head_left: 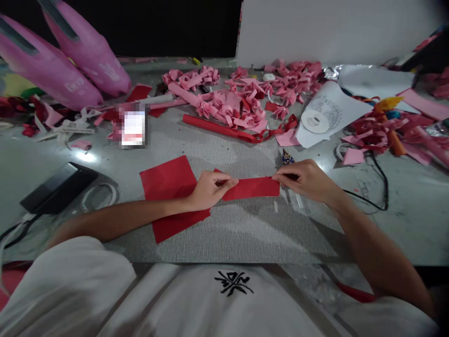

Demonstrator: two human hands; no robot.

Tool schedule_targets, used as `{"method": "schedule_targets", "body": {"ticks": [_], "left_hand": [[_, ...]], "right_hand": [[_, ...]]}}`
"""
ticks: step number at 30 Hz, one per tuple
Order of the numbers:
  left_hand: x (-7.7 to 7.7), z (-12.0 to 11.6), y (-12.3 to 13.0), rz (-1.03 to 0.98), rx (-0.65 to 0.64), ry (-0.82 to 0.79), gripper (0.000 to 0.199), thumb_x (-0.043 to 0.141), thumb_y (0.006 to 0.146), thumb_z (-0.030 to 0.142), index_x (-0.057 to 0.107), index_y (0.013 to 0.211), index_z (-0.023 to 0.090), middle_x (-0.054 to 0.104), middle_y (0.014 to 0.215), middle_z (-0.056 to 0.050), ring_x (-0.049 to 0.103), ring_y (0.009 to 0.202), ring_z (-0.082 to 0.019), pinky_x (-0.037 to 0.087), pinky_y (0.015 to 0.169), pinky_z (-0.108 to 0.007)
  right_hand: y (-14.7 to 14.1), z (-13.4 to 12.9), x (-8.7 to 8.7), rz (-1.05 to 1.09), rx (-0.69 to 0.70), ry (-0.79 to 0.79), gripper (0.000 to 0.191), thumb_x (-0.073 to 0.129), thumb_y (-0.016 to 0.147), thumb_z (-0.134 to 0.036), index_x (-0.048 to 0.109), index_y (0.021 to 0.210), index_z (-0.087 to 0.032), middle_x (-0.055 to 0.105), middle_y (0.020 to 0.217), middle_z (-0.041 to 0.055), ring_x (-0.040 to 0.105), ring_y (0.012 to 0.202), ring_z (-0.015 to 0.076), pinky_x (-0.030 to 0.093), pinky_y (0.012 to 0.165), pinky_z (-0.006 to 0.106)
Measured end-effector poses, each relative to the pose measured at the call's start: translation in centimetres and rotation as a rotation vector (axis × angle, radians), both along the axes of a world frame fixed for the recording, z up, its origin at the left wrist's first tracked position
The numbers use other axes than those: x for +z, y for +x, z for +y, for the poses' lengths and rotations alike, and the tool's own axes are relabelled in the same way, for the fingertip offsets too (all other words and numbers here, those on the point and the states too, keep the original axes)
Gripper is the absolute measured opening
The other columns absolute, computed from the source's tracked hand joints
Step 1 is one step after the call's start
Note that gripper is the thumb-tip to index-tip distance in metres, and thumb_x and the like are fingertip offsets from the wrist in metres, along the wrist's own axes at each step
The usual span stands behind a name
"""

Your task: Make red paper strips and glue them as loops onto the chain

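A red paper strip (254, 188) stretches sideways between my two hands above the grey mat. Its left part is pinched by my left hand (212, 188), thumb and fingers together. At its upper right corner, my right hand (304, 179) closes thumb and fingertips on the edge. Under my left wrist lies a larger red sheet (170, 178), partly hidden by the forearm. A dark blue, gold-flecked pointed object (287, 157) rests just behind my right hand.
Pink folded paper pieces (245, 103) are heaped at the back, with a red roll (210, 125) before them. A tape roll (315, 121) sits on white paper at right. Further left are a black box (59, 187), a cable coil (100, 197) and pink bottles (91, 56).
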State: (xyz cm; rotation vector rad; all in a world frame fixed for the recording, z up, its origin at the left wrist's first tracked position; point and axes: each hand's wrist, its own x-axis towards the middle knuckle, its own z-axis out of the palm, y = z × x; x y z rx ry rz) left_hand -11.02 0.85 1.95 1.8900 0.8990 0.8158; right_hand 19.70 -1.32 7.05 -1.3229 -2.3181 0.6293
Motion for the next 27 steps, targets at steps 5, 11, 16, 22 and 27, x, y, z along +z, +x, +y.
{"method": "schedule_targets", "body": {"ticks": [5, 11, 16, 22, 27], "left_hand": [[-0.4, 0.1, -0.1, -0.044, 0.07, -0.047, 0.037, 0.066, 0.098, 0.045, 0.076, 0.078, 0.016, 0.068, 0.069, -0.001, 0.058, 0.064, -0.012, 0.043, 0.059, -0.023], [-0.6, 0.3, -0.2, -0.076, 0.045, -0.125, 0.027, 0.075, 0.092, 0.044, 0.081, 0.086, 0.018, 0.08, 0.085, -0.004, 0.072, 0.078, -0.015, 0.054, 0.071, -0.024], [-0.9, 0.5, -0.3, -0.077, 0.042, -0.129, 0.028, 0.076, 0.091, 0.046, 0.081, 0.087, 0.019, 0.081, 0.086, -0.004, 0.073, 0.078, -0.016, 0.055, 0.071, -0.024], [-0.6, 0.4, -0.2, -0.061, 0.027, -0.033, 0.029, 0.07, 0.097, 0.042, 0.08, 0.084, 0.018, 0.08, 0.083, -0.004, 0.071, 0.074, -0.014, 0.052, 0.07, -0.023], [0.0, -0.9, 0.1, -0.028, -0.049, 0.073, 0.025, 0.071, 0.097, 0.036, 0.081, 0.084, 0.017, 0.077, 0.073, -0.001, 0.066, 0.063, -0.01, 0.047, 0.061, -0.02]], "right_hand": [[-0.7, -0.4, -0.9, 0.093, -0.078, -0.125, 0.037, 0.065, 0.096, -0.055, 0.074, 0.096, -0.019, 0.058, 0.059, -0.0027, 0.043, 0.049, 0.0101, 0.032, 0.05, 0.027], [-1.7, -0.5, -1.8, 0.094, -0.107, -0.215, 0.051, 0.064, 0.095, -0.058, 0.06, 0.063, -0.019, 0.042, 0.053, -0.0044, 0.036, 0.051, 0.0092, 0.024, 0.047, 0.027], [-1.6, -0.3, -1.9, 0.077, -0.085, -0.234, 0.05, 0.061, 0.098, -0.056, 0.06, 0.063, -0.019, 0.039, 0.053, -0.0047, 0.034, 0.05, 0.0093, 0.024, 0.048, 0.027], [-1.6, -0.3, -1.6, -0.015, -0.032, -0.106, 0.042, 0.061, 0.1, -0.05, 0.067, 0.07, -0.02, 0.051, 0.056, -0.0034, 0.045, 0.053, 0.0115, 0.035, 0.054, 0.028], [-4.0, -1.5, -1.8, 0.034, 0.109, 0.151, 0.027, 0.065, 0.1, -0.044, 0.076, 0.107, -0.021, 0.075, 0.099, 0.0084, 0.065, 0.093, 0.0236, 0.049, 0.087, 0.04]]}}
